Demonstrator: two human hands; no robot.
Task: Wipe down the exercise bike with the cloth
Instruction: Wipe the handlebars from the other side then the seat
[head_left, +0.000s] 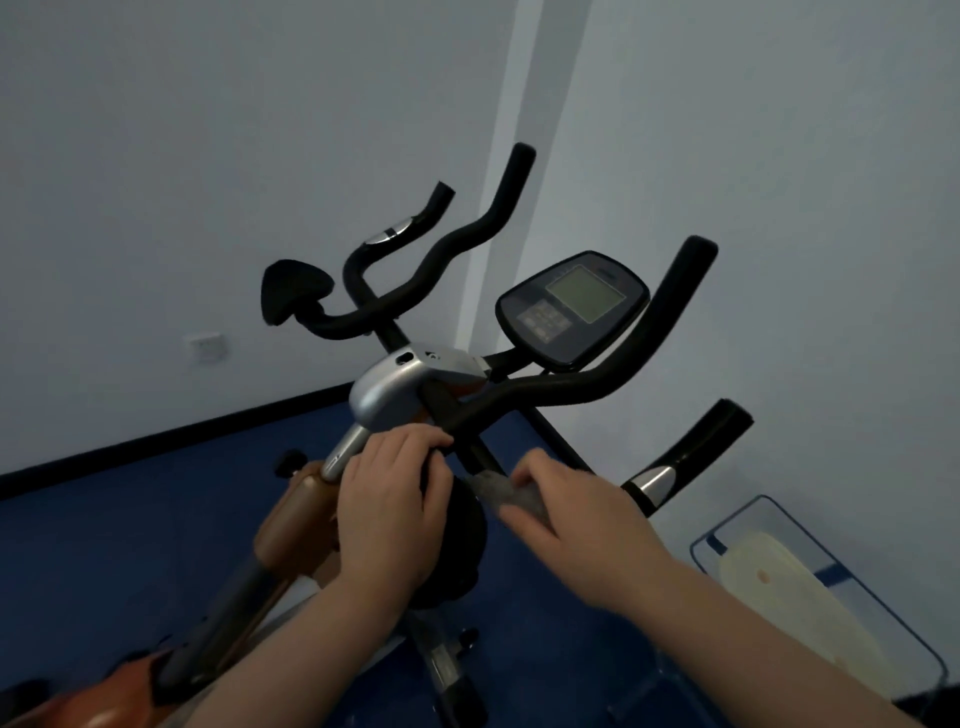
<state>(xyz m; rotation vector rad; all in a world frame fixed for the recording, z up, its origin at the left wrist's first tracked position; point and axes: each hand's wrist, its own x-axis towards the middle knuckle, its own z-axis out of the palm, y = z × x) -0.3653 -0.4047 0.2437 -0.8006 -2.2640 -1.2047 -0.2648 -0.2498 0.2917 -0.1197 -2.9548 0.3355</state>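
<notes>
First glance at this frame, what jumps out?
The black handlebars of the exercise bike fan out across the middle against pale walls, with the display console right of centre. Low in the frame, the left hand grips a black part under the silver bracket, while the right hand presses a grey cloth onto the bar beside it.

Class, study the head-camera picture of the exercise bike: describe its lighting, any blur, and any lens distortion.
Head view: dim, bluish light with soft shadows; the right hand and cloth are smeared by motion blur, the left hand is sharper; the wide lens makes the wall corner lean; the console screen shows no glare.
</notes>
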